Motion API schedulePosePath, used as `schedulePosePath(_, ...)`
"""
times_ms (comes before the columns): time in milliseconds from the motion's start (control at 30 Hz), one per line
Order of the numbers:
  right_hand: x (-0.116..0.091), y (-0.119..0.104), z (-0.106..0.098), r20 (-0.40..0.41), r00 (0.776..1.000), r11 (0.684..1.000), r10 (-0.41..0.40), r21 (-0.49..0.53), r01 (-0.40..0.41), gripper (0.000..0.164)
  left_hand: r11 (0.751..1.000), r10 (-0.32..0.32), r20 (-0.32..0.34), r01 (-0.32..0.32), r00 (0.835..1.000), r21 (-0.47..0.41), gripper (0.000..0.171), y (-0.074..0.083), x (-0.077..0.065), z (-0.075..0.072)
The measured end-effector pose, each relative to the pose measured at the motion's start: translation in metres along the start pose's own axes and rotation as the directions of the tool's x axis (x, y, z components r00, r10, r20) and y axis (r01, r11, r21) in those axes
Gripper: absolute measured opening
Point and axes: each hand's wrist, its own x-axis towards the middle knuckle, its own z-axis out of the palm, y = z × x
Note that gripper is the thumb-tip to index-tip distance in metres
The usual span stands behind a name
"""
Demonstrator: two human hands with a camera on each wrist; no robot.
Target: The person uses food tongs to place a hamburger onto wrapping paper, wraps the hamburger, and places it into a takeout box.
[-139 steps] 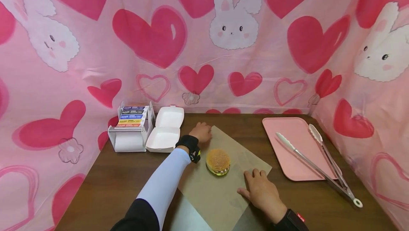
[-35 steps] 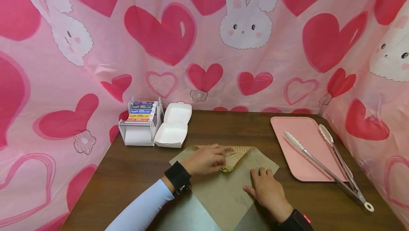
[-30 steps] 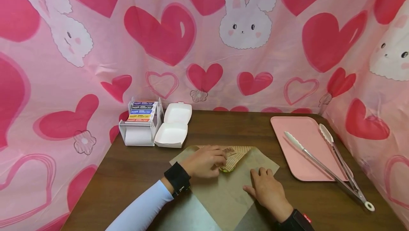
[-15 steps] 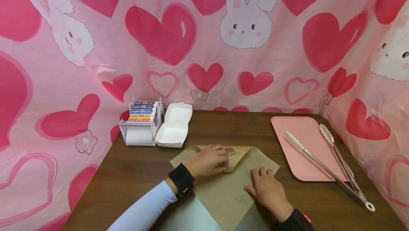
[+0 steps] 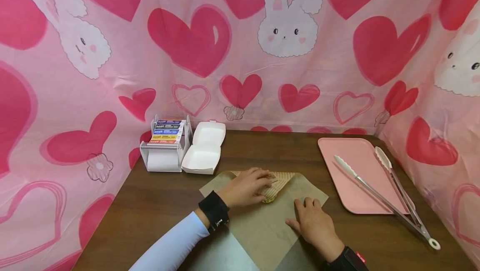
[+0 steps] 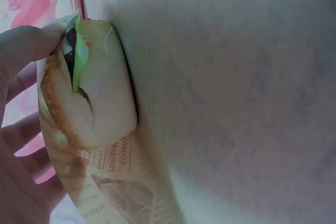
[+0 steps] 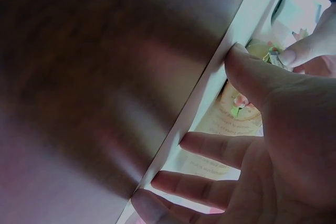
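On the table lies a brown sheet of wrapping paper (image 5: 262, 231), its far corner folded over a hamburger so that the printed side shows. Only the near edge of the hamburger (image 5: 269, 199), with green lettuce, peeks out from under the flap. My left hand (image 5: 245, 188) holds the folded flap against the hamburger's left side. In the left wrist view its thumb is at the edge of the hamburger (image 6: 107, 87), and the other fingers lie behind the printed paper. My right hand (image 5: 314, 224) rests with spread fingers on the paper's right side, apart from the hamburger.
An opened white takeaway box (image 5: 204, 148) stands at the back left, beside a white dispenser (image 5: 163, 154) with coloured labels. On the right, metal tongs (image 5: 390, 204) lie across a pink tray (image 5: 343, 148). Lighter sheets (image 5: 225, 250) show under the paper's near end.
Since the oldest frame, my left hand has come from the paper's far-left edge to the hamburger, and the flap now covers it. Lately that hand has shifted slightly right. My right hand stays put.
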Motion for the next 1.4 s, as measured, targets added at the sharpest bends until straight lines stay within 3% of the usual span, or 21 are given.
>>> schedulePosePath(167,0.000,0.000,0.000,0.014,1.000,1.000,0.004,-0.004,-0.004,0.063,0.998,-0.028,0.044,0.030,0.999,-0.048,0.041,-0.001,-0.001,-0.001)
schedulePosePath(400,0.001,0.000,-0.002,0.031,0.999,1.000,0.011,-0.004,-0.010,0.064,0.997,-0.022,0.043,0.025,0.999,-0.076,0.045,-0.004,-0.003,-0.001)
schedulePosePath(633,-0.001,-0.001,-0.008,-0.036,0.999,1.000,-0.012,-0.024,0.011,0.058,0.997,-0.009,0.033,0.011,0.999,-0.078,0.049,-0.008,-0.004,0.001)
schedulePosePath(733,-0.004,-0.006,-0.012,-0.077,0.995,0.998,-0.065,-0.007,0.065,0.053,0.996,-0.007,0.035,0.010,0.999,-0.084,0.049,-0.009,-0.004,0.001)
schedulePosePath(800,-0.009,-0.011,-0.014,-0.109,0.982,0.987,-0.156,0.020,0.160,0.050,0.996,-0.007,0.037,0.010,0.999,-0.088,0.049,-0.009,-0.005,0.001)
schedulePosePath(900,-0.020,-0.019,-0.015,-0.144,0.919,0.924,-0.367,0.058,0.378,0.045,0.996,-0.007,0.038,0.010,0.999,-0.088,0.048,-0.010,-0.006,0.002)
schedulePosePath(1033,-0.031,-0.030,-0.010,-0.140,0.773,0.770,-0.618,0.090,0.632,0.040,0.996,-0.008,0.031,0.010,0.999,-0.089,0.048,-0.011,-0.007,0.001)
schedulePosePath(1100,-0.034,-0.036,-0.005,-0.137,0.702,0.696,-0.699,0.095,0.712,0.036,0.995,-0.009,0.031,0.013,0.999,-0.099,0.049,-0.011,-0.007,0.000)
schedulePosePath(1167,-0.036,-0.040,0.000,-0.139,0.645,0.639,-0.751,0.093,0.764,0.031,0.994,-0.012,0.036,0.016,0.999,-0.106,0.049,-0.011,-0.007,-0.002)
schedulePosePath(1267,-0.038,-0.044,0.006,-0.123,0.608,0.604,-0.784,0.069,0.794,0.029,0.993,-0.015,0.049,0.021,0.999,-0.117,0.050,-0.011,-0.007,-0.004)
schedulePosePath(1400,-0.040,-0.046,0.010,-0.079,0.626,0.624,-0.776,0.047,0.780,0.036,0.993,-0.010,0.057,0.016,0.998,-0.117,0.051,-0.010,-0.007,-0.003)
